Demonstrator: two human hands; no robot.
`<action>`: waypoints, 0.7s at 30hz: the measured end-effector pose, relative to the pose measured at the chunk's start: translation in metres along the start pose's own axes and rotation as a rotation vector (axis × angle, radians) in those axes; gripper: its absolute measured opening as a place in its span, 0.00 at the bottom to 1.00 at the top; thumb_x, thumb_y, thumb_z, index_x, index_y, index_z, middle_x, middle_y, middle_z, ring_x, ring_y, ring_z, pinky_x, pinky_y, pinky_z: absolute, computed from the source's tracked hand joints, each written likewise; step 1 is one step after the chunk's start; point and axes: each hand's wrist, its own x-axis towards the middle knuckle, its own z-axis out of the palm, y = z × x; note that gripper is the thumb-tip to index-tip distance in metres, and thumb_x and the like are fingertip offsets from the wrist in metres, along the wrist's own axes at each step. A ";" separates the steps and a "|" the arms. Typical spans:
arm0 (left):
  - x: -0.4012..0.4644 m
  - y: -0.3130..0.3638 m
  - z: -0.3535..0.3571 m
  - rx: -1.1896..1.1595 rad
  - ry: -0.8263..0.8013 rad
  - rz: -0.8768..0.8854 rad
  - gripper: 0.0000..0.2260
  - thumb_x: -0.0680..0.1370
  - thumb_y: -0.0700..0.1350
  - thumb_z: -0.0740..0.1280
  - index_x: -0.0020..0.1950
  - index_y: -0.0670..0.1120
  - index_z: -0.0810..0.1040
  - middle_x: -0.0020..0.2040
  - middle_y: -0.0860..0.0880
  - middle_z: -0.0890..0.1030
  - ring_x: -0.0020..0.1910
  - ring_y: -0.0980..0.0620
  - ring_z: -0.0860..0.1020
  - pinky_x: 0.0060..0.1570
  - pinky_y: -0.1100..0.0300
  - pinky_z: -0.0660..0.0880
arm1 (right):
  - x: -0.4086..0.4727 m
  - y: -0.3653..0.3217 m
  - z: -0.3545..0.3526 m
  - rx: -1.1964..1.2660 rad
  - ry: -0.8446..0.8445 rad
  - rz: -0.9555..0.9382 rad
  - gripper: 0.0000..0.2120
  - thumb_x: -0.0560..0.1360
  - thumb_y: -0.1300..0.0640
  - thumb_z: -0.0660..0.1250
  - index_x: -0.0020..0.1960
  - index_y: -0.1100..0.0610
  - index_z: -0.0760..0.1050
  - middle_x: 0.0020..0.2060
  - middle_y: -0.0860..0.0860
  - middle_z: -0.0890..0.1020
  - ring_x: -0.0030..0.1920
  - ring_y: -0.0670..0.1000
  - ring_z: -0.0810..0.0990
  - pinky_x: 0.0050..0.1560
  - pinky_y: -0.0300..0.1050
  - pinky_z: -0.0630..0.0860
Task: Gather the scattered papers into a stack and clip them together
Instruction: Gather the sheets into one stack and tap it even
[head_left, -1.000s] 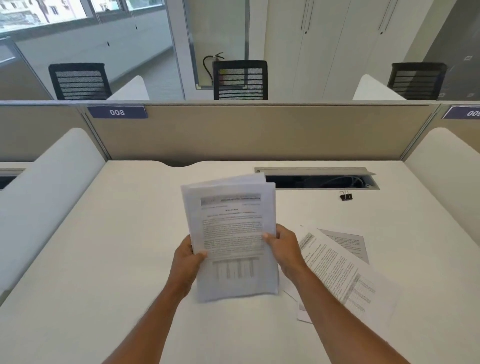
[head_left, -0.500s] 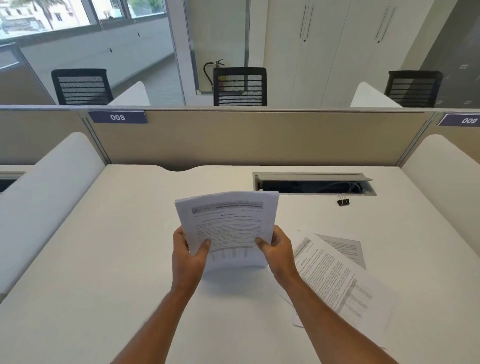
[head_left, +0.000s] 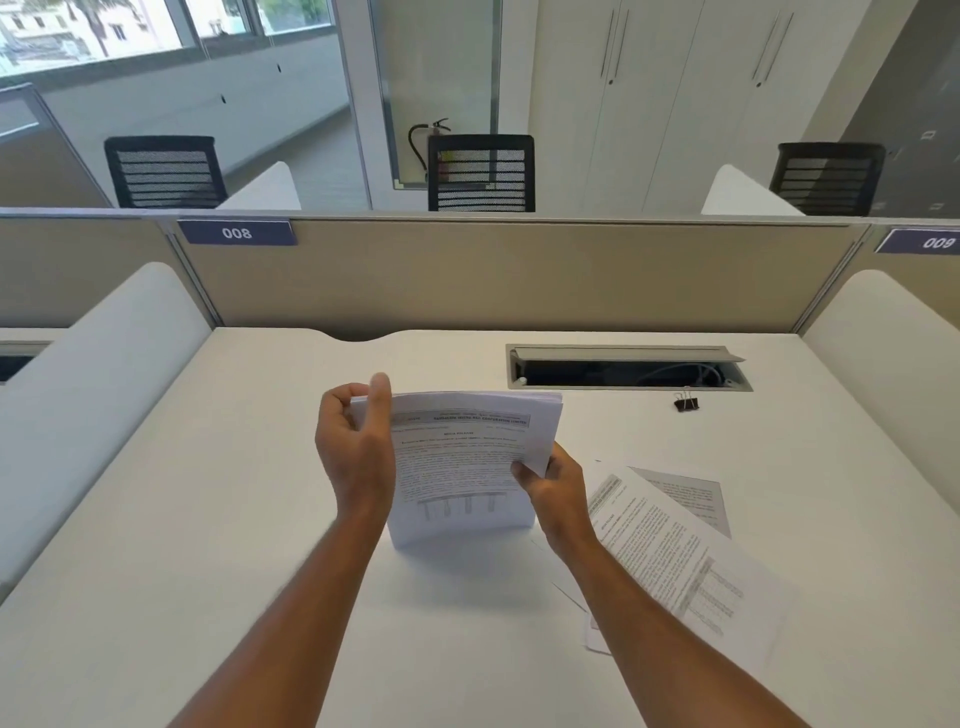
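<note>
A smooth white tabletop (head_left: 156, 519) is fenced at the back by a beige fabric partition panel (head_left: 519, 275) with blue number plates reading 008 (head_left: 237, 232) and 009 (head_left: 930, 242). Rounded white side dividers (head_left: 98, 395) flank it. A grey metal cable slot (head_left: 628, 368) is cut into the surface. Beyond stand three black mesh-backed office chairs (head_left: 481, 172), tall white cabinet doors (head_left: 675, 98), a fire extinguisher (head_left: 428, 143) and daylit windows (head_left: 130, 26).

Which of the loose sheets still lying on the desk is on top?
The large tilted sheet beside the right hand; it overlaps the smaller grey-looking sheet farther back.
</note>
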 end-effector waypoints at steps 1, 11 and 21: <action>0.002 0.003 0.002 0.018 0.021 -0.012 0.11 0.78 0.57 0.69 0.43 0.51 0.75 0.40 0.52 0.77 0.38 0.53 0.74 0.38 0.59 0.73 | 0.000 0.001 -0.001 -0.004 -0.005 -0.003 0.16 0.78 0.63 0.69 0.56 0.42 0.76 0.52 0.47 0.84 0.53 0.50 0.82 0.42 0.29 0.78; 0.003 -0.027 -0.022 0.085 -0.351 -0.011 0.15 0.77 0.50 0.72 0.59 0.47 0.74 0.50 0.51 0.82 0.45 0.59 0.81 0.40 0.64 0.79 | 0.006 0.008 -0.002 -0.015 -0.035 0.035 0.13 0.79 0.60 0.68 0.61 0.48 0.78 0.54 0.48 0.84 0.55 0.50 0.82 0.50 0.36 0.79; -0.029 -0.102 -0.042 0.306 -0.460 -0.223 0.07 0.82 0.42 0.67 0.53 0.52 0.83 0.50 0.56 0.86 0.52 0.50 0.84 0.56 0.49 0.80 | 0.006 0.027 -0.005 -0.151 -0.012 0.093 0.10 0.81 0.58 0.65 0.62 0.51 0.77 0.53 0.45 0.84 0.56 0.50 0.81 0.51 0.40 0.79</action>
